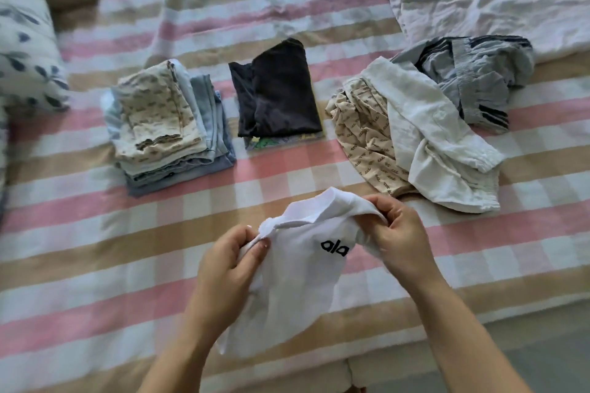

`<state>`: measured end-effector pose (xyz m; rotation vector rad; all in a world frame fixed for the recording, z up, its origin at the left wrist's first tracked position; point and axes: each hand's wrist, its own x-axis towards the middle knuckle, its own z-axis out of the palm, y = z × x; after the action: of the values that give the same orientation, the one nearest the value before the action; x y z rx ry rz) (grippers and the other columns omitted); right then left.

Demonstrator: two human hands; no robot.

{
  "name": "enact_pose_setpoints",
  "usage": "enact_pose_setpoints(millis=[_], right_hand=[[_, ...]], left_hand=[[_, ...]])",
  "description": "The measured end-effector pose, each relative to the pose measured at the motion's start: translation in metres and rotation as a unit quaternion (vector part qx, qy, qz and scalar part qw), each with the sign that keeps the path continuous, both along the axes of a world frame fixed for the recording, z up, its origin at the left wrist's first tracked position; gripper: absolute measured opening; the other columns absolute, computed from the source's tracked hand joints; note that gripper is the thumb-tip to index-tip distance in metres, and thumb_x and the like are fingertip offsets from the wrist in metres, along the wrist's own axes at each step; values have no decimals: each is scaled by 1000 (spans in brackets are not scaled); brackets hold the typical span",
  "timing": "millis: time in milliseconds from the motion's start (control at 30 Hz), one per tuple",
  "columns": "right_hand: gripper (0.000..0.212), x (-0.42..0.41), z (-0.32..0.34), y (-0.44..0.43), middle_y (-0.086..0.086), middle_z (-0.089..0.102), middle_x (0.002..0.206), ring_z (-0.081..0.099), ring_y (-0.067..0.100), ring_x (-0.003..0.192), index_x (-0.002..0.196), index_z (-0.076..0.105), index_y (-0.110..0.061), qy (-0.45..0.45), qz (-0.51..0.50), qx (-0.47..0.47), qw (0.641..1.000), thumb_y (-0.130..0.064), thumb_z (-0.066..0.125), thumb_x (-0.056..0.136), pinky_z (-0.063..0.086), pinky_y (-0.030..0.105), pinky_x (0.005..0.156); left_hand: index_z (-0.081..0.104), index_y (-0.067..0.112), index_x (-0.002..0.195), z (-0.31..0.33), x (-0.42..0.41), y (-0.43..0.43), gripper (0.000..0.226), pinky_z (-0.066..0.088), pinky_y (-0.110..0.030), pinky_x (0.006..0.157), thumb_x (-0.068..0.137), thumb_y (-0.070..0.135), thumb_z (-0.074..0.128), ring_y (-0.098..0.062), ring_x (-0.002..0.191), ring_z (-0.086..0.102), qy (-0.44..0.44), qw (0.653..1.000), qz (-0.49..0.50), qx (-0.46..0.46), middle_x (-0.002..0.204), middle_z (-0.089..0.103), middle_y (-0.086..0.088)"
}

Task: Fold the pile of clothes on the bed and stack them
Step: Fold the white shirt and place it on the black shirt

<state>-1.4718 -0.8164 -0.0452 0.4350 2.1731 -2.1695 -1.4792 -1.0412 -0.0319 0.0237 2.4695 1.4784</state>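
Gripping white top (297, 277) between both hands, apparently at its shoulders

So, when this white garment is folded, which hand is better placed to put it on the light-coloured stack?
Probably the left hand. Both hands grip the white garment, but the light-coloured stack lies on the left of the bed, on that hand's side; the right hand would have to cross over.

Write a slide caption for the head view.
Both hands hold up a white sock between folded stacks and the unfolded pile.
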Motion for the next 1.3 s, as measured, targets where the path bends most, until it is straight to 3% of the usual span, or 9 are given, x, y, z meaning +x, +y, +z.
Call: enact_pose_setpoints(millis=[233, 467, 633, 733, 800, 900, 1000, 1133, 1300], right_hand=[[20, -27, -62, -28, 2, 65, 71, 56, 15, 70, 77, 67, -14, -60, 111, 130, 983, 3, 58, 84, 45, 31, 64], [24, -23, -146, -24, -8, 61, 71, 53, 8, 69, 76, 65, -19, -163, 109, 246, 949, 3, 56, 81, 36, 8, 56], [12, -14, -165, 3, 11, 65, 73, 54, 21, 69, 77, 64, -4, -248, 104, 314, 910, -2, 54, 82, 36, 21, 54], [13, -8, -167, 11, 15, 67, 78, 56, 27, 72, 81, 64, -1, -268, 129, 309, 903, -1, 51, 82, 37, 26, 56], [13, -10, -162, 10, 8, 67, 79, 59, 23, 75, 83, 64, -7, -263, 136, 288, 911, -3, 51, 82, 38, 27, 59], [16, -17, -155, 8, -3, 65, 85, 59, 15, 79, 89, 61, -20, -257, 129, 216, 933, -6, 56, 83, 46, 28, 66], [4, -20, -154, 8, 1, 65, 94, 59, 17, 87, 92, 61, -20, -272, 125, 152, 942, -21, 58, 89, 45, 39, 83], [23, -21, -157, 8, -4, 57, 75, 50, 9, 70, 82, 62, -11, -283, 86, 146, 944, -28, 52, 94, 38, 31, 69], [25, -13, -160, 10, -6, 54, 61, 49, 10, 59, 69, 57, -16, -245, 92, 164, 951, -18, 53, 93, 37, 27, 58]], left_hand=[[51, 16, 68, -62, 26, -10, 23, 36, -11, 56, 89, 7, 56, -5, 60, 50, -17, 988, 134, -71, 58, 53, 11], [55, 9, 75, -146, 25, -26, 18, 31, -19, 54, 88, 19, 60, -15, 63, 49, -114, 974, 171, -93, 64, 55, 4], [49, 20, 70, -159, 26, -60, 18, 35, -29, 55, 87, 16, 54, -22, 66, 52, -199, 944, 176, -194, 67, 57, 4], [56, 14, 89, -155, 22, -66, 5, 42, -33, 65, 89, 16, 51, -24, 80, 54, -205, 936, 127, -257, 92, 63, -5], [57, 9, 106, -152, 15, -59, 19, 41, -37, 82, 88, 16, 55, -27, 100, 50, -119, 931, 93, -333, 109, 57, -8], [61, 0, 101, -143, 2, -37, 17, 43, -37, 82, 85, 4, 60, -32, 96, 53, 36, 967, 36, -250, 102, 59, -14], [62, -1, 100, -149, -5, -13, 16, 44, -35, 78, 88, 8, 57, -31, 93, 54, 12, 982, -60, -180, 98, 60, -14], [58, 12, 109, -175, -17, -13, 26, 41, -38, 82, 85, 7, 49, -26, 109, 42, -47, 940, -165, -296, 115, 53, -3], [65, 10, 94, -192, -23, -17, 14, 38, -33, 82, 81, 14, 62, -24, 102, 47, -22, 952, -126, -278, 103, 60, -1]])
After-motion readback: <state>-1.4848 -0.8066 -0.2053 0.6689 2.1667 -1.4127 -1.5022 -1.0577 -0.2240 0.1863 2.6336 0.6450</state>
